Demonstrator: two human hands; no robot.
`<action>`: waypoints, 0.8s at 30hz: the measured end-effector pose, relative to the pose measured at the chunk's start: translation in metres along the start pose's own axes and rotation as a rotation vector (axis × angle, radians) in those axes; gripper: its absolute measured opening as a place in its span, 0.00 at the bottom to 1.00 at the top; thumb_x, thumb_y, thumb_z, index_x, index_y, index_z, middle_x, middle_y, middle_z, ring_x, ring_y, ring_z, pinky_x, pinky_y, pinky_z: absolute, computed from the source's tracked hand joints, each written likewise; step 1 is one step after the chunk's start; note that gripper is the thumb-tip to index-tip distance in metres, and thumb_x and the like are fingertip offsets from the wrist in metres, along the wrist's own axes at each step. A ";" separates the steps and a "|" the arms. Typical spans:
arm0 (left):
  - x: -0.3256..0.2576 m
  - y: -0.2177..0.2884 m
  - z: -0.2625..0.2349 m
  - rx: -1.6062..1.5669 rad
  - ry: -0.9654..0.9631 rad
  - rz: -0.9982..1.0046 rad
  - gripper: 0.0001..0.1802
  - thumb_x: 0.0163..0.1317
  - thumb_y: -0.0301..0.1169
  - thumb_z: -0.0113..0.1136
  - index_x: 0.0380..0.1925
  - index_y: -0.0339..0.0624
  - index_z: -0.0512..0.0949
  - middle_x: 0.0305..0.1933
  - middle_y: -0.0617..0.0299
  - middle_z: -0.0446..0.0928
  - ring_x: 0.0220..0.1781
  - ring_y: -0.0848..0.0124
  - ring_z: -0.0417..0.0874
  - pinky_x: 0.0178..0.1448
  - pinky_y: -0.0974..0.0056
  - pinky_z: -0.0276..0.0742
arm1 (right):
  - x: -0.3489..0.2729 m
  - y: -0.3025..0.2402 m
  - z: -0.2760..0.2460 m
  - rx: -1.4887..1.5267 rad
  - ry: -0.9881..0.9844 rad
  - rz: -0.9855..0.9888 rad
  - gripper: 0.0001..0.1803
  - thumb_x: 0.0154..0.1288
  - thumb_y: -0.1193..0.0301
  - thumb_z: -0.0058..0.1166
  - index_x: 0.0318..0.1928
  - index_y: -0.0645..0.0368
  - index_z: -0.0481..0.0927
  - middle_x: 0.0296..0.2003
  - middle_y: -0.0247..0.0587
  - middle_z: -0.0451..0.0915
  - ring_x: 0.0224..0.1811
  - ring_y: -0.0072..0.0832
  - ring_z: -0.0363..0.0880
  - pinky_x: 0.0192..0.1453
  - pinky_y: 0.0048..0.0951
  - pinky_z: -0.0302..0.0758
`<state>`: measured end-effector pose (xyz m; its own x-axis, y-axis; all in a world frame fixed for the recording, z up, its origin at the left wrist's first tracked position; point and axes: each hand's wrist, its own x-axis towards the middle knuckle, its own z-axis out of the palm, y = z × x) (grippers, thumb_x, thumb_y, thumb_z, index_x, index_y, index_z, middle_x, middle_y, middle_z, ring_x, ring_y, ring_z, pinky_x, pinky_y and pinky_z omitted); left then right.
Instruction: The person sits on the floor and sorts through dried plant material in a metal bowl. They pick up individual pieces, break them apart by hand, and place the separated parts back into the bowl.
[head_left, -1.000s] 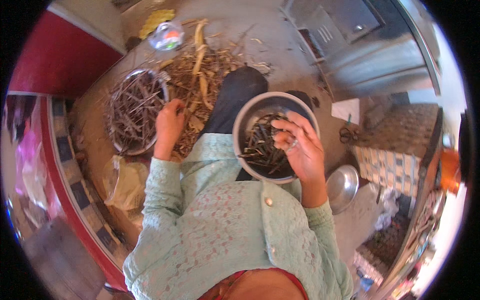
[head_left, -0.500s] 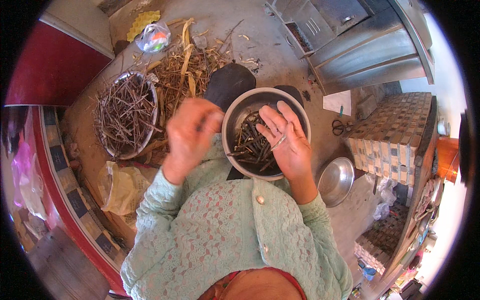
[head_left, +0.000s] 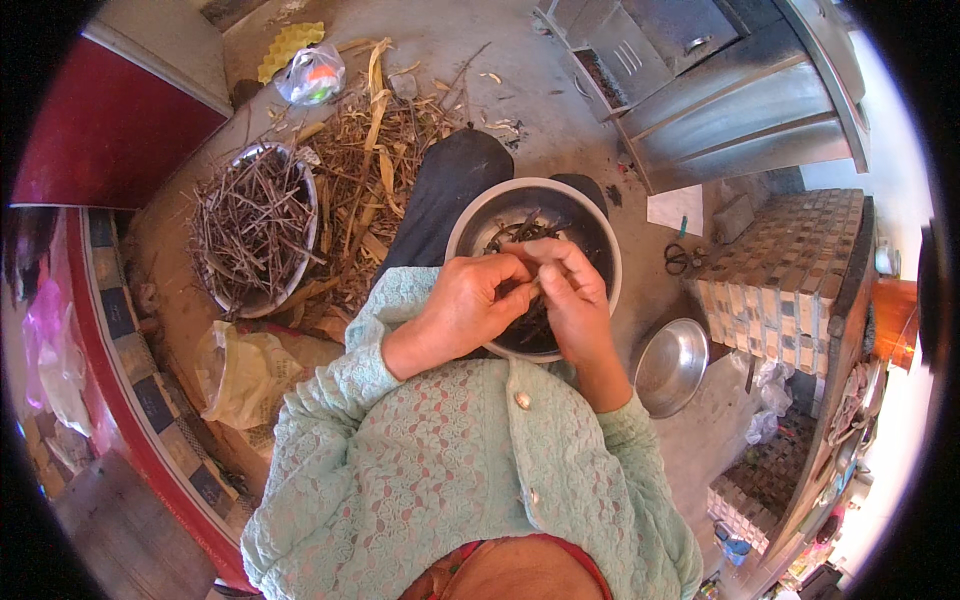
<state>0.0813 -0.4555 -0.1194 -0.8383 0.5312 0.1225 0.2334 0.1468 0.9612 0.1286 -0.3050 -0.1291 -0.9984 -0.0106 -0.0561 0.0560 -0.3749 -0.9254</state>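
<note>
A steel bowl [head_left: 530,184] with a pale rim rests on my lap, holding dark, slender pieces that look like dried pods [head_left: 527,332]. Over it, my left hand [head_left: 468,302] and my right hand [head_left: 578,308] meet fingertip to fingertip. Thumb and fingers of both hands are pinched together. A small pale bit shows between the fingertips, too small and covered to name. The fingers hide part of the bowl's contents.
To the left stands a basin [head_left: 312,225] heaped with dry twigs, beside a pile of stalks and husks [head_left: 370,190] on the floor. An empty metal basin [head_left: 672,368] lies right of me, near scissors [head_left: 682,259] and a brick stove [head_left: 770,280]. A yellowish bag [head_left: 245,375] lies at lower left.
My left hand has come in from the left to join my right hand above the bowl. The right hand's spread fingers have closed into a pinch.
</note>
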 end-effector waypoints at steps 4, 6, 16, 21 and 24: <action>-0.001 0.003 -0.004 0.045 0.008 0.030 0.05 0.52 0.22 0.63 0.25 0.34 0.76 0.19 0.59 0.72 0.19 0.78 0.70 0.23 0.69 0.67 | -0.006 -0.008 -0.010 -0.253 0.008 -0.019 0.10 0.68 0.75 0.46 0.47 0.66 0.75 0.47 0.42 0.78 0.49 0.24 0.75 0.55 0.25 0.70; -0.001 0.006 -0.010 0.076 -0.009 0.039 0.05 0.52 0.22 0.63 0.24 0.34 0.75 0.20 0.59 0.72 0.19 0.78 0.70 0.23 0.70 0.67 | -0.008 -0.012 -0.015 -0.290 0.008 -0.012 0.10 0.67 0.76 0.46 0.45 0.66 0.77 0.48 0.43 0.78 0.49 0.26 0.75 0.55 0.26 0.70; -0.004 0.001 -0.083 0.626 0.382 -0.069 0.12 0.46 0.21 0.58 0.34 0.39 0.76 0.35 0.55 0.77 0.32 0.60 0.80 0.34 0.60 0.75 | 0.000 -0.037 -0.032 -1.079 0.025 -0.243 0.12 0.59 0.79 0.52 0.44 0.61 0.79 0.48 0.47 0.78 0.50 0.38 0.77 0.55 0.32 0.71; -0.004 -0.010 -0.095 0.776 0.459 0.068 0.19 0.46 0.19 0.55 0.42 0.39 0.74 0.45 0.51 0.74 0.48 0.52 0.75 0.50 0.55 0.72 | 0.009 -0.027 -0.026 -1.394 -0.158 -0.312 0.16 0.52 0.75 0.59 0.44 0.55 0.78 0.44 0.40 0.77 0.45 0.38 0.74 0.48 0.36 0.71; -0.001 -0.008 -0.080 0.449 0.384 0.105 0.14 0.48 0.18 0.56 0.38 0.37 0.76 0.43 0.51 0.75 0.45 0.53 0.78 0.48 0.58 0.73 | 0.013 -0.020 -0.021 -1.464 -0.218 -0.312 0.15 0.48 0.70 0.62 0.40 0.53 0.79 0.39 0.36 0.76 0.43 0.34 0.72 0.44 0.33 0.67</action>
<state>0.0404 -0.5239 -0.1076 -0.8979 0.2344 0.3725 0.4400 0.4924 0.7509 0.1144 -0.2779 -0.1192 -0.9466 -0.2901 0.1409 -0.3223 0.8369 -0.4424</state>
